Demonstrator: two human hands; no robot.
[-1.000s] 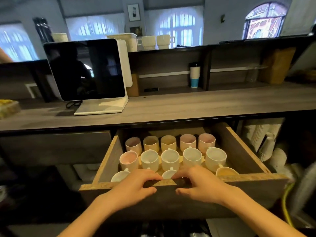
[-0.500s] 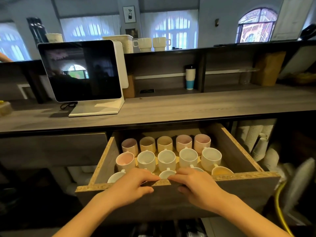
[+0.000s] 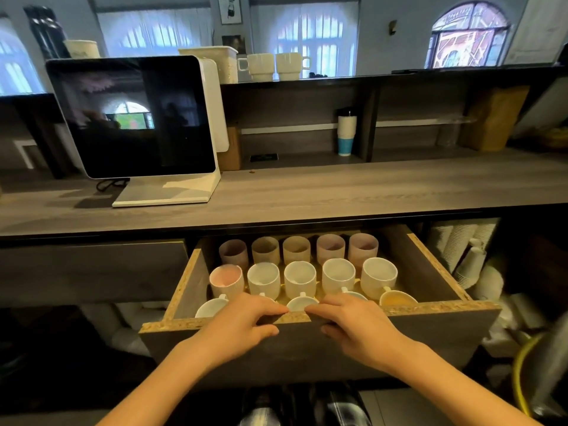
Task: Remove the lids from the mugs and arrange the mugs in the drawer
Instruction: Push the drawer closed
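The wooden drawer stands pulled out under the counter. Several lidless mugs fill it in three rows, pink, tan and white, the front row partly hidden by the drawer front and my hands. My left hand grips the top edge of the drawer front, fingers over the rim and thumb on the outer face. My right hand grips the same edge just to the right. No lids show.
A grey counter runs above the drawer with a white-based screen at the left. Two mugs sit on the top shelf, a tumbler below. Stacked paper cups stand right of the drawer.
The drawer has slid a little inward under the counter, so the back row of mugs now lies in shadow. Both hands keep their hold on the front edge.
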